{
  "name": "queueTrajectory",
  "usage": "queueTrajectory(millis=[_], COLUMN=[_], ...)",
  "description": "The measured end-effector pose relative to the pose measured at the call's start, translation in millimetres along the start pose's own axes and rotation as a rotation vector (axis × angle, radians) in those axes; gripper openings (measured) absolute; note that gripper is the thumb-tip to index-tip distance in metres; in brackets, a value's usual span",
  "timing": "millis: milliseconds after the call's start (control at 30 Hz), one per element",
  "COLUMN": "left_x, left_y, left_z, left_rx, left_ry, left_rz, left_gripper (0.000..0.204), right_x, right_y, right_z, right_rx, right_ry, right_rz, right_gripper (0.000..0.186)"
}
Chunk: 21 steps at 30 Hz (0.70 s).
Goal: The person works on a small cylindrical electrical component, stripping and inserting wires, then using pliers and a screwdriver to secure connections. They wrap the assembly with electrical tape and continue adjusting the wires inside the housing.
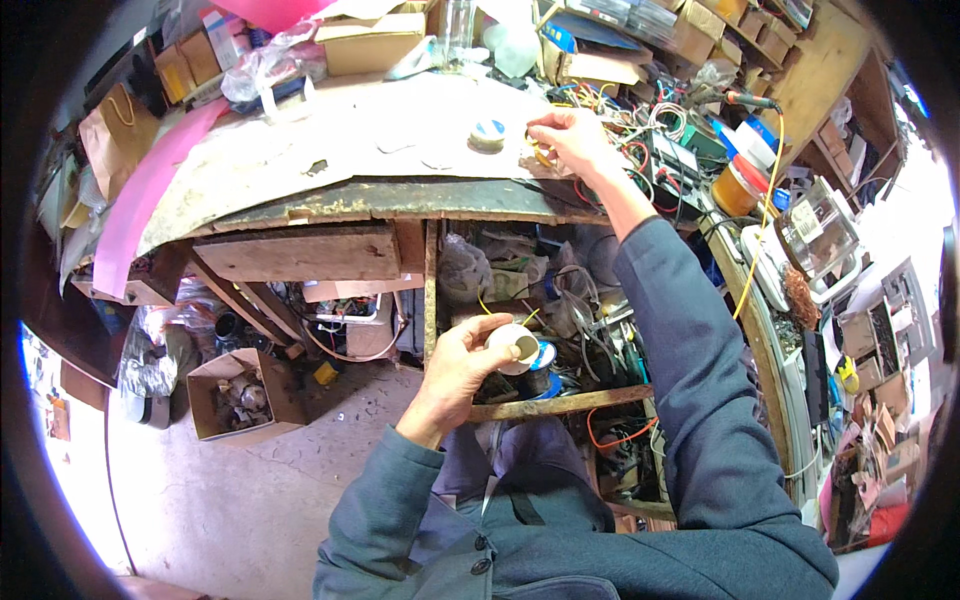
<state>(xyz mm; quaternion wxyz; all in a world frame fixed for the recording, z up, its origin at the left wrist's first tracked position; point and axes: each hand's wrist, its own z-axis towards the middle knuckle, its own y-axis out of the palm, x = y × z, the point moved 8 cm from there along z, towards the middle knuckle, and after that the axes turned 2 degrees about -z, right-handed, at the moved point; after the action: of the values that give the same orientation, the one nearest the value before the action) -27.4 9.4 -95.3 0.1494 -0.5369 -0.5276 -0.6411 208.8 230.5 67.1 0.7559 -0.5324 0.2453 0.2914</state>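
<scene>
My left hand (462, 370) is closed around a small white, hollow, cup-shaped part (517, 347), held above the open drawer. Its round opening faces up toward me, and thin yellow wires (531, 316) stick out beyond it. Over the bench top, my right hand (575, 138) has its fingertips pinched together. Something small and yellow shows under those fingers, but I cannot make out what they hold. Left of the right hand, a small round tin (487, 134) with a blue and white top sits on the bench sheet.
A tangle of coloured wires (660, 120) lies right of my right hand. A soldering iron (752, 101) with a yellow cord rests beyond it. Under the bench edge (380, 200), the open drawer holds bags and a blue spool (545, 355). A cardboard box (215, 400) stands on the floor.
</scene>
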Motion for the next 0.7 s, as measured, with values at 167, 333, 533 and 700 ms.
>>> queueTrajectory(millis=[167,333,533,700], left_x=[-2,3,7,5], left_y=[-1,0,0,-2], left_z=[3,1,0,1], left_rx=[0.0,-0.007,0.011,0.009], left_ry=[0.012,0.046,0.034,0.043], left_rz=[0.01,-0.012,-0.054,-0.057], left_gripper=[0.059,0.061,0.064,0.063], right_x=[-24,-57,-89,-111], right_y=[-6,-15,-22,-21], right_z=[-48,-99,-158,-199], right_rx=[-0.039,-0.001,0.088,0.034], right_ry=[-0.058,-0.117,-0.335,-0.372], right_rz=[0.203,0.242,-0.007,-0.108], right_gripper=[0.018,0.013,0.013,0.016])
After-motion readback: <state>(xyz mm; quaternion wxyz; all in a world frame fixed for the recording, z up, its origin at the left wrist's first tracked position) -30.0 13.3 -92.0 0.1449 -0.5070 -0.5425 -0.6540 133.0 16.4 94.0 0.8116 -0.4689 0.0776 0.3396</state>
